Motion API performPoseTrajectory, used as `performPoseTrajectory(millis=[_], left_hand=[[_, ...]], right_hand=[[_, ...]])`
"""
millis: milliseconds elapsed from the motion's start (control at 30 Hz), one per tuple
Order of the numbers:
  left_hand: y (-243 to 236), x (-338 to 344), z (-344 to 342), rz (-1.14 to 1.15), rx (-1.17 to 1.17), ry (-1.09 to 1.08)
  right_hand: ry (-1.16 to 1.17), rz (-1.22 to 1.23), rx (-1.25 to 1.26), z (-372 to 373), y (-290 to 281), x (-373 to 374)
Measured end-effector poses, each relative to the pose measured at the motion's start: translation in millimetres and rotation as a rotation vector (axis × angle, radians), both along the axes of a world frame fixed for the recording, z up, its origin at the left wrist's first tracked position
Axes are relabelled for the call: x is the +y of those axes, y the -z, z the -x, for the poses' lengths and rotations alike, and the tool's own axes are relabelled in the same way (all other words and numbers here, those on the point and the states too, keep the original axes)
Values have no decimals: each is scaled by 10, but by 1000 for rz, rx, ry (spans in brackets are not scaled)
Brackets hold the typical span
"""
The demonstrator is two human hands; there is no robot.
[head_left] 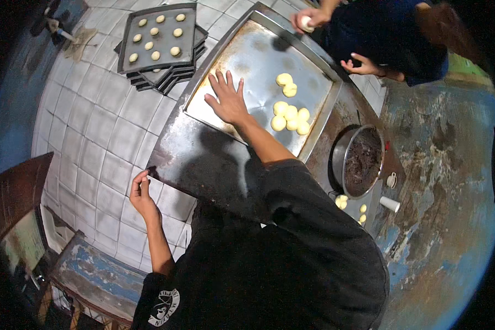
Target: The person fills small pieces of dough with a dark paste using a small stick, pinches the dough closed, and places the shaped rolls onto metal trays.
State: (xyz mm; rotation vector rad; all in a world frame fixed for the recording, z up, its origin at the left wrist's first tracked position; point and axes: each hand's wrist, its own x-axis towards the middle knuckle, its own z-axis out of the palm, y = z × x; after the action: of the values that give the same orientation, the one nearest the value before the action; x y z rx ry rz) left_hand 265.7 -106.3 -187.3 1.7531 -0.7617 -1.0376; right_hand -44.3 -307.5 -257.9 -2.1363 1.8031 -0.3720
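Observation:
My right hand (226, 100) lies palm down with its fingers spread over the left part of a large metal tray (247, 63); nothing is held in it. On the tray's right half sit several pale yellow dough balls (290, 114), some of them pressed against each other. My left hand (142, 193) is off the table's near left corner, above the tiled floor. Its fingers are loosely curled in, and no object shows between them.
A co-worker's hand (309, 21) holds a dough ball beyond the tray. Stacked dark baking trays (158, 52) with spaced dough balls stand at the far left. To the right are a metal bowl of dark brown filling (363, 160) and a white cup (389, 204).

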Motion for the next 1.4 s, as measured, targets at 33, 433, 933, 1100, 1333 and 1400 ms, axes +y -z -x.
performPoseTrajectory(millis=[33, 433, 933, 1100, 1333, 1400], left_hand=[[30, 1, 42, 21, 32, -25], [-339, -499, 1369, 87, 83, 439], [-509, 1526, 4076, -392, 509, 930], [-545, 2056, 4280, -843, 966, 697], [-595, 2173, 4391, -661, 1027, 761], [-575, 2229, 4398, -613, 852, 719]], right_hand=[[18, 178, -54, 82, -64, 65], [460, 127, 29, 1461, -326, 1534], [1164, 193, -880, 1853, -1278, 4290], [1123, -131, -1988, 2340, -501, 5282], [763, -23, 44, 3064, -54, 5999], [670, -20, 59, 3094, -17, 6049]])
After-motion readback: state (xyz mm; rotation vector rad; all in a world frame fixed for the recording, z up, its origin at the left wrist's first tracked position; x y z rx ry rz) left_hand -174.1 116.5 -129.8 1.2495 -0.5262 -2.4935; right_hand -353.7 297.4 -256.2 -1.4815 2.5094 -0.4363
